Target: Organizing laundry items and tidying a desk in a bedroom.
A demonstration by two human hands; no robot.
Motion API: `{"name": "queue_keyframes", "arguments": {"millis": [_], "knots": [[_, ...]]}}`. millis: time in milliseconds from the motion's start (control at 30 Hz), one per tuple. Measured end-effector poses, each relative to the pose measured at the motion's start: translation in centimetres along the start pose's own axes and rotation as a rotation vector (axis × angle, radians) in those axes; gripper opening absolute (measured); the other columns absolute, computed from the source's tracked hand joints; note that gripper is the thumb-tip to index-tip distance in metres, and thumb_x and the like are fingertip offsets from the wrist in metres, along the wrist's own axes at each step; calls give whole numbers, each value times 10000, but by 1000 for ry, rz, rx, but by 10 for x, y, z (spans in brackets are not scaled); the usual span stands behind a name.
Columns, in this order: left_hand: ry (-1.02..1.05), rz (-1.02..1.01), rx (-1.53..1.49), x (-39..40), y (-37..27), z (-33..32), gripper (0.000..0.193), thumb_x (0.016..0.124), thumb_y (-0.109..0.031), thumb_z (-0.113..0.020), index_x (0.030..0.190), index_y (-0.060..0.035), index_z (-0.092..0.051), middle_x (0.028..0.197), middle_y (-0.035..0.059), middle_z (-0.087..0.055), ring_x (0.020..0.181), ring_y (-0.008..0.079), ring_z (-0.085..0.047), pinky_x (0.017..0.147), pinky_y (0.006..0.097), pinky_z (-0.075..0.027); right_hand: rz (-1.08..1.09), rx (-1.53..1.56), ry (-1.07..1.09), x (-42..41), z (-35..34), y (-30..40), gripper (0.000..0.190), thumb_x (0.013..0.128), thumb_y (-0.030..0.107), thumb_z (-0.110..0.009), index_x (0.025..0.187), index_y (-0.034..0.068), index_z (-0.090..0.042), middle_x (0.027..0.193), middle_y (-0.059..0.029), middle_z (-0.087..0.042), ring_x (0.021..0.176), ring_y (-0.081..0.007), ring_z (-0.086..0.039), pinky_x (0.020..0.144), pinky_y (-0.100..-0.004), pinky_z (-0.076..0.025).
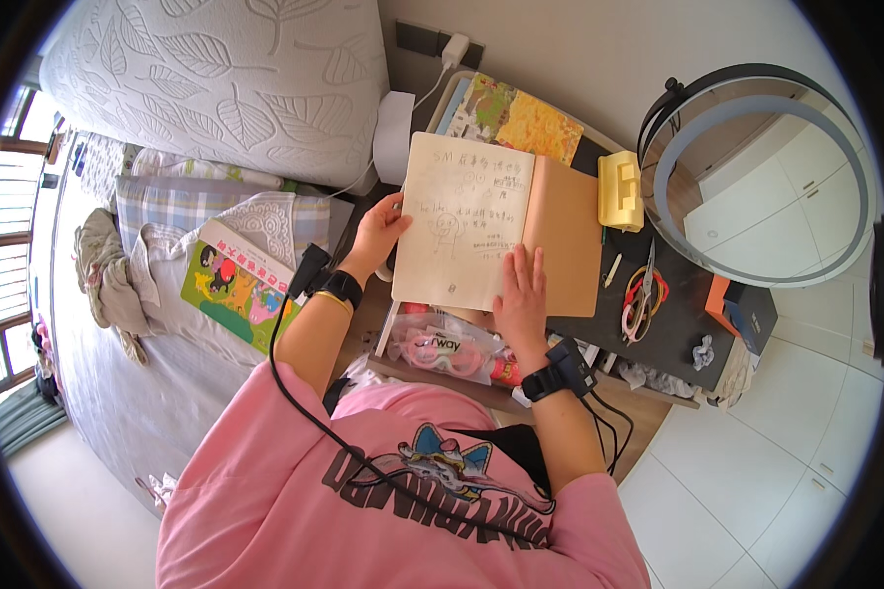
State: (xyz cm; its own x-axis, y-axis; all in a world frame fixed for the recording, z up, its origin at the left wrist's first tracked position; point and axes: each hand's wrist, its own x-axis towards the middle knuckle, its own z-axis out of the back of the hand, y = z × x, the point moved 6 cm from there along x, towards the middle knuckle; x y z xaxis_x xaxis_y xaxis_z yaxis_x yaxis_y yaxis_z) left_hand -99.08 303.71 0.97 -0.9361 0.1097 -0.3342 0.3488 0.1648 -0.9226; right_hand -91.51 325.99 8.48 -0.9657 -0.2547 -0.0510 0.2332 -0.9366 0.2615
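Observation:
An open notebook [464, 272] lies before me, its left page covered with handwriting and small pencil doodles of faces. To the right of its fold is a plain tan cover [571, 235]. My left hand [383, 228] grips the page's left edge, thumb on top and fingers curled beneath. Flat across the lower part near the fold rests my right hand [523, 294], its fingers slightly spread, pressing on the paper. Under the notebook's near edge, an open drawer [412, 367] holds pink swim goggles [442, 353] in a clear plastic bag.
Right of the notebook, a dark desktop [678, 361] bears a yellow plastic holder [620, 193], scissors [639, 298], crumpled paper [703, 353] and a round mirror [762, 191]. Behind lies a colourful picture book [538, 121]. A bed [184, 397] with a children's book [239, 287] is at left.

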Motion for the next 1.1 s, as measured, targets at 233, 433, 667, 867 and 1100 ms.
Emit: {"name": "queue_keyframes", "arguments": {"millis": [233,433,667,867,1100], "knots": [[19,15,31,0,0,0,401,825,-15,-495,1206,-1,-372,853,53,-582,763,88,-544,687,209,-436,28,189,-40,-7,2,-13,544,638,-23,-558,1166,38,-443,1325,-113,-266,1233,-356,-206,987,-418,-248],[13,15,55,0,0,1,393,829,-19,-487,1206,-7,-374,853,51,-576,761,92,-541,689,212,-435,-1,112,-58,-10,6,-11,524,647,-15,-551,1158,66,-465,1327,-116,-263,1229,-359,-213,987,-408,-257],[4,37,11,-2,-3,-1,364,817,6,-484,1173,4,-407,864,49,-590,767,82,-546,709,207,-434,-12,161,-71,-9,7,-14,465,672,-19,-537,1127,67,-503,1319,-102,-291,1221,-353,-246,951,-404,-298],[12,22,20,-2,-3,0,369,818,7,-483,1178,4,-403,867,47,-587,772,81,-542,714,205,-430,-24,159,-76,-9,2,-14,472,667,-27,-537,1129,66,-500,1322,-105,-288,1223,-355,-242,950,-405,-301],[-17,0,35,-1,-1,1,366,823,-4,-481,1180,3,-401,887,50,-586,791,82,-535,730,209,-425,-30,159,-89,-7,-2,-15,472,667,-26,-536,1129,66,-498,1325,-101,-286,1219,-367,-243,939,-409,-313]]}}
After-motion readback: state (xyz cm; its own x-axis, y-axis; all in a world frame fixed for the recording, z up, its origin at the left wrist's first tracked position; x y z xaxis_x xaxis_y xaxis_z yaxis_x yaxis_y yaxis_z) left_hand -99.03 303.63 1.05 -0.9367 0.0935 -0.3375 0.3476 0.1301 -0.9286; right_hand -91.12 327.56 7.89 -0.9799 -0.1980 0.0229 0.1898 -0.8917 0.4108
